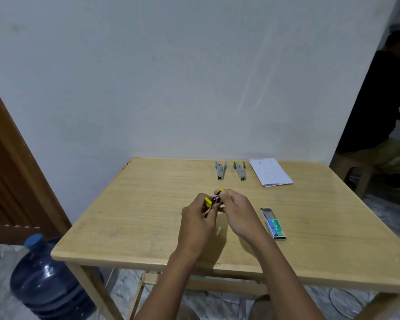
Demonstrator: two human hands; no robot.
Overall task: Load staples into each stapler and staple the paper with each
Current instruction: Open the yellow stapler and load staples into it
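Above the middle of the wooden table (134,218), both my hands hold a small yellow stapler (214,199). My left hand (198,218) grips its near end and my right hand (237,212) closes on its far end; the stapler looks hinged open, but fingers hide most of it. At the back of the table lie a blue stapler (220,170) and a teal stapler (240,171), both apart from my hands. A white sheet of paper (270,172) lies to their right. An open box of staples (273,224) rests just right of my right wrist.
A large blue water jug (44,278) stands on the floor by the table's front left leg. A wooden door frame (14,162) is at the left. A low stool (353,172) and a dark cloth are past the table's right edge. A white wall is behind.
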